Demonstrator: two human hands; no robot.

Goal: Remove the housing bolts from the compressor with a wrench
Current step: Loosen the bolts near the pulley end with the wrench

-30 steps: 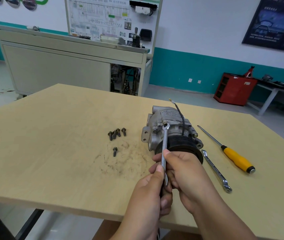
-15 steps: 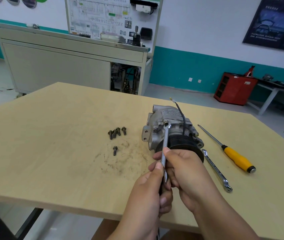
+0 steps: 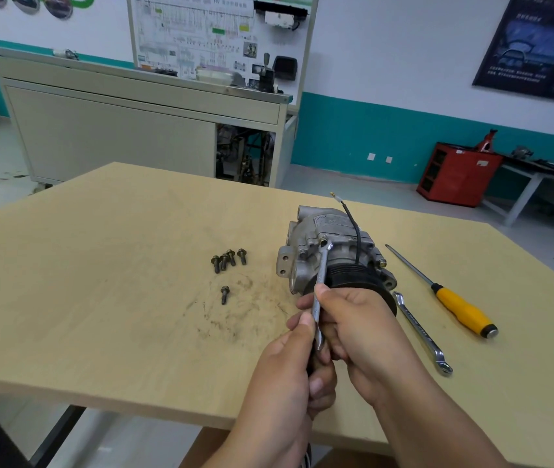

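at a bolt (image 3: 323, 238) atop the compressor (image 3: 339, 231), wrench (image 3: 321, 270) shaft in tight grip of left hand (image 3: 285, 376) and right hand (image 3: 365, 327)

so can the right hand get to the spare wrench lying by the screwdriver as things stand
Probably yes. The spare wrench lies on bare table right of the right hand, with nothing between them. But that hand grips the wrench set on the compressor, so it must let go first.
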